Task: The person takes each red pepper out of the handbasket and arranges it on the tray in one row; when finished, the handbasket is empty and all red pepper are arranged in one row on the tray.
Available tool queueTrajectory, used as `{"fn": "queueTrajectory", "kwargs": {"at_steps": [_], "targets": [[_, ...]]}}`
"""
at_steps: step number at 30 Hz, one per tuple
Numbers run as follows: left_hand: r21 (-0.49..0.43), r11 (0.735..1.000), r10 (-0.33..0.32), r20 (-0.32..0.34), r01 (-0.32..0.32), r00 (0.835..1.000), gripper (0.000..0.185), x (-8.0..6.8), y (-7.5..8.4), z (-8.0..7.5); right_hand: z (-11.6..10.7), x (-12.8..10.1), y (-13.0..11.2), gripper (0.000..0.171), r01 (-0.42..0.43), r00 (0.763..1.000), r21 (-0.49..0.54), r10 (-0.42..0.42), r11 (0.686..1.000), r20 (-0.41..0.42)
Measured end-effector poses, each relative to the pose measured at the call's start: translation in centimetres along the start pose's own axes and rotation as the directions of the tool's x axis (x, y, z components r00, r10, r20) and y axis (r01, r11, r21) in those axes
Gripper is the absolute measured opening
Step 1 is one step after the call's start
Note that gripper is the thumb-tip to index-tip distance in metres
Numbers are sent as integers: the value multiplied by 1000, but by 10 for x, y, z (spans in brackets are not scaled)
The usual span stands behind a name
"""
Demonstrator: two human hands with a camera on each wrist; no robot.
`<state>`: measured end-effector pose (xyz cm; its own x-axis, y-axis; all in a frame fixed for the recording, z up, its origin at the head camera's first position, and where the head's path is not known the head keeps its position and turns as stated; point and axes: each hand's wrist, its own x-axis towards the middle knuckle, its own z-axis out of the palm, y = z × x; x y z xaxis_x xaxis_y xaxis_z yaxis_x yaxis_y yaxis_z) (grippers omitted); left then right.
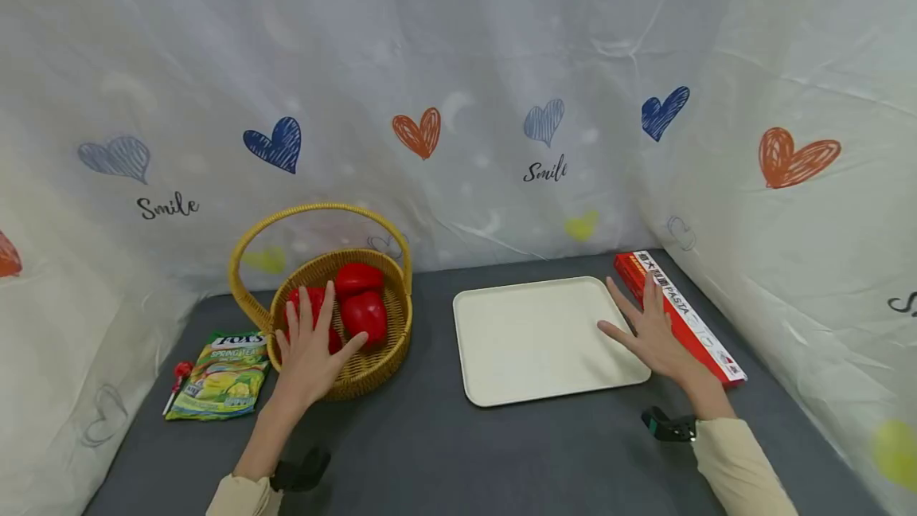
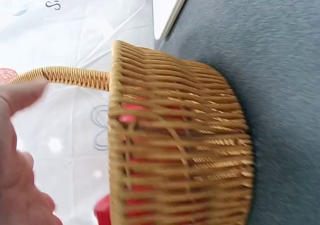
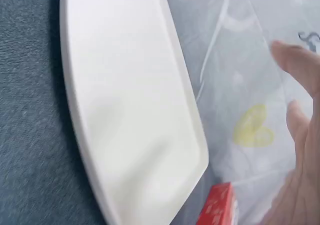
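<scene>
- My left hand [image 1: 310,350] is hovering flat over the near rim of the basket [image 1: 390,317], fingers spread, its grip released and holding nothing.
- The basket is sitting on the table [image 1: 444,452], left of the tray [image 1: 544,337], with red peppers [image 1: 361,301] lying inside it.
- My right hand [image 1: 655,333] is lying with straight fingers at the tray's right edge, just beside the pasta box [image 1: 698,333], its grip released as well.
- A green packet [image 1: 222,377] is lying on the table just left of the basket, with a small red thing [image 1: 179,379] beside it.
</scene>
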<state>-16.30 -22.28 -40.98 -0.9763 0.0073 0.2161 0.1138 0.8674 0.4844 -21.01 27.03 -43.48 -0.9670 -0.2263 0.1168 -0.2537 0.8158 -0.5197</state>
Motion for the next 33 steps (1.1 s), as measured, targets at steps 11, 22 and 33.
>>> {"fn": "queueTrajectory", "kwargs": {"at_steps": [11, 22, 33], "targets": [[-245, 963, 117, 7, -112, 993, 69, 10, -26, -25, -22, -20, 60, 58, 29, 974, 279, -91, 960, 209], [-335, 942, 58, 150, -4, 987, 70, 4, -46, -45, -5, -25, 78, 55, 209, 945, 303, -272, 930, 180], [-196, 981, 25, 150, 5, 988, 55, -7, -64, -39, -5, -18, 72, 17, 353, 912, 86, -363, 932, 192]]}}
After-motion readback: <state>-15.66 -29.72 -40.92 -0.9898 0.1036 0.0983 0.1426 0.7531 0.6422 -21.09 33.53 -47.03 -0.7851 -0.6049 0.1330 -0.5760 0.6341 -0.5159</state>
